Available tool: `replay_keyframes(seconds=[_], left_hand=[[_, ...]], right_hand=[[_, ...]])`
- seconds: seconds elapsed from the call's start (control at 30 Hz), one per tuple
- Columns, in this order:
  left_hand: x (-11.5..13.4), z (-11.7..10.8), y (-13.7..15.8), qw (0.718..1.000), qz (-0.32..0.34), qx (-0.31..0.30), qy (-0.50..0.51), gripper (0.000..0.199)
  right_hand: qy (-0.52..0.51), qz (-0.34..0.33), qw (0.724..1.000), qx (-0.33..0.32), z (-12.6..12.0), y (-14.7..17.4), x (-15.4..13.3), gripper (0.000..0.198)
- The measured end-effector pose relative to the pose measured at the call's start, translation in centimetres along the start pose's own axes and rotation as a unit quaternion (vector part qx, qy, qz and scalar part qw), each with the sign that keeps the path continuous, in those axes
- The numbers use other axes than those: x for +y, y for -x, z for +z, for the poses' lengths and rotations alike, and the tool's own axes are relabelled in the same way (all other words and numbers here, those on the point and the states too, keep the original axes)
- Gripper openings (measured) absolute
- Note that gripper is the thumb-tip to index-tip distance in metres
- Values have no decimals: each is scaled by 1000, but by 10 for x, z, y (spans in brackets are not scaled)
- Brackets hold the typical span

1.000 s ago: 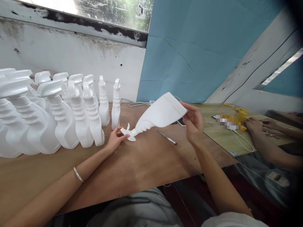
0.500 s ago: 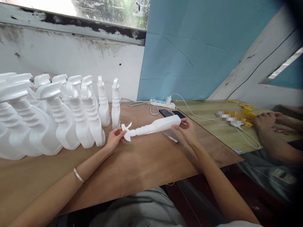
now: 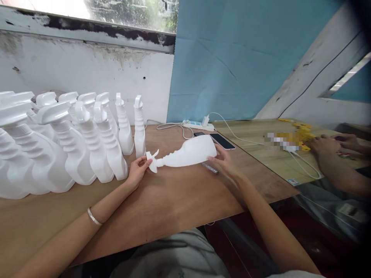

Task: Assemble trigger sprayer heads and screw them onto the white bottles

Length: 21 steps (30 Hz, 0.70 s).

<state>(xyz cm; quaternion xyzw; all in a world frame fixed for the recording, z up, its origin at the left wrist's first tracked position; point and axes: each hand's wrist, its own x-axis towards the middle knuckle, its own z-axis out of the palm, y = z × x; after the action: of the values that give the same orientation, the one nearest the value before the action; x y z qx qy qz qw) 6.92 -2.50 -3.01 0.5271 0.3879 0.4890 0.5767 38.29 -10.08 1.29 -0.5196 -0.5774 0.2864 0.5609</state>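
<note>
A white spray bottle (image 3: 188, 151) lies on its side in the air above the brown table (image 3: 174, 204), its base toward the right. My left hand (image 3: 138, 170) is closed on the white trigger spray head (image 3: 153, 161) at the bottle's neck end. Around the base end, my right hand (image 3: 222, 159) grips the bottle with thumb and fingers. Several more white spray bottles (image 3: 78, 154) stand upright in rows to the left, the closest single one (image 3: 139, 127) just behind my left hand.
Behind the held bottle are a phone (image 3: 223, 141), a second dark phone partly hidden, a power strip (image 3: 195, 125) and white cables. A silver pen-like object (image 3: 210, 168) lies beneath it. At right, another person's hands (image 3: 327, 144) work with yellow pieces (image 3: 303, 133) on a lighter table.
The held bottle has turned about its long axis, so its broad face now shows instead of its narrow side. My right hand has shifted slightly left and down. The view moved a little.
</note>
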Motion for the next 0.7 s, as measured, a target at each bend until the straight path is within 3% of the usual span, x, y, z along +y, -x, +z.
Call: replay_keyframes(seconds=[0.1,0.17,0.37,0.5,0.7], left_hand=[[-3,-2,-2,1000,2,6,4,50],[-4,-3,-3,1000,3,12,3,52],[-5,-3,-3,1000,6,22,13,52],[-4,-1,-2,1000,5,14,10,50],[-4,-2,-3,999,1,30,23,48]], right_hand=[[7,23,997,-78,0,2,-8,67],[45,25,995,-84,-3,2,-11,70],[186,-24,982,1,-12,-1,-17,33],[169,-63,982,62,-5,-2,-17,31],[77,-3,995,62,4,0,-17,34]])
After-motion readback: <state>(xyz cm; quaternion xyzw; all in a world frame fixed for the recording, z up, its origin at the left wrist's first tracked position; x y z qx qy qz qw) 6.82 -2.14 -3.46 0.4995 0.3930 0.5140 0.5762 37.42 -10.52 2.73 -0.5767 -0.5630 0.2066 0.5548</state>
